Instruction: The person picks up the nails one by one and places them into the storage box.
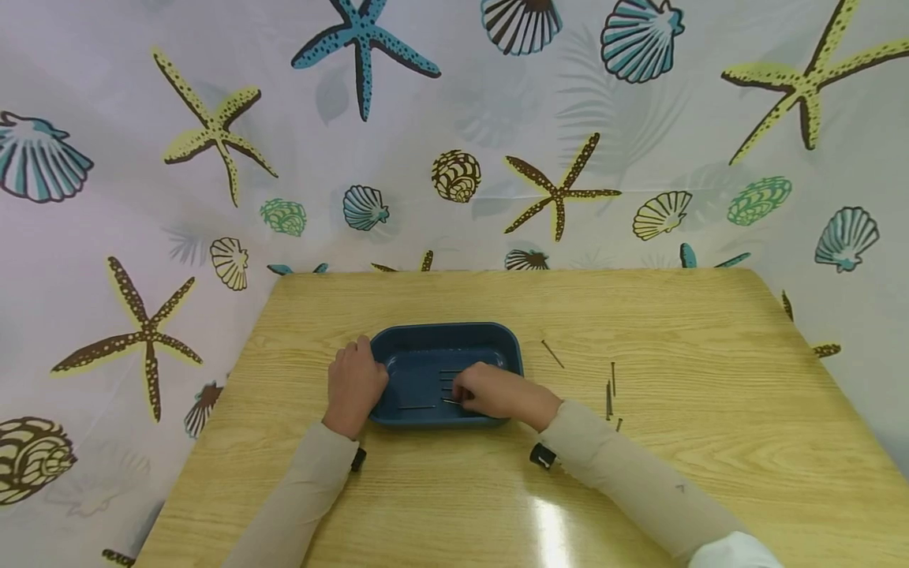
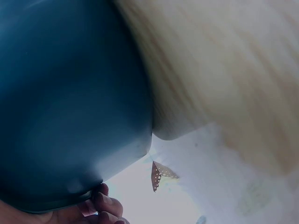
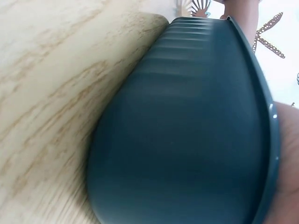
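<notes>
A dark blue oblong tray [image 1: 408, 390] lies on the wooden table, and its outer wall fills much of both wrist views. My left hand [image 1: 357, 380] grips the tray's left rim; its fingertips show at that rim in the left wrist view. Inside the tray, my right hand [image 1: 490, 390] reaches down over the right half with bent fingers, pinching a thin nail [image 1: 450, 401] near the floor. Several nails [image 1: 447, 379] lie in a row beside those fingers, partly hidden by the hand. Another nail [image 1: 417, 407] lies apart, near the tray's front wall.
Right of the tray, a slanted nail [image 1: 552, 353] and several more nails [image 1: 614, 379] lie loose on the wooden table [image 1: 710, 355]. A cloth [image 1: 398, 158] printed with starfish and shells hangs behind and beside the table.
</notes>
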The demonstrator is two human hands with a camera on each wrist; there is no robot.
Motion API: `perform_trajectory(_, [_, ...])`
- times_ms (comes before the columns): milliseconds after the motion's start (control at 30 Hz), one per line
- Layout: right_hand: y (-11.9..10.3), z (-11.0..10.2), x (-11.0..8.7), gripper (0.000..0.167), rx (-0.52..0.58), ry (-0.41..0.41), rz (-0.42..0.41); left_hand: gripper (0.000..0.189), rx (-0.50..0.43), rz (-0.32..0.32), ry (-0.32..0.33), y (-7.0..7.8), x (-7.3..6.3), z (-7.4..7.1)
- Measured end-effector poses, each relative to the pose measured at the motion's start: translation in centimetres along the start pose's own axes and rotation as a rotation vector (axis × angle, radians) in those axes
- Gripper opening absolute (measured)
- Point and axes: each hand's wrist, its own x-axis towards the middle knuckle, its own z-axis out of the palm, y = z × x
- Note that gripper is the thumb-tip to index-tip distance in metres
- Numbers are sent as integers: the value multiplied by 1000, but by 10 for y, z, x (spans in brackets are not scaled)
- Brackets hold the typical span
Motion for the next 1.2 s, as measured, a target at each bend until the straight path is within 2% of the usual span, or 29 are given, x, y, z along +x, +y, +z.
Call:
perform_trajectory(267, [-2,2,3,14,-23,-45,32,16,-13,0,-6,1,0,-1])
perform_trajectory(867, [1,4,6,11,-26,-54,29,14,-13,11,13,-1,-1,1])
perform_trajectory(1200, [0,1,4,12,12,-68,29,14,-18,-2,-13,0,0,0])
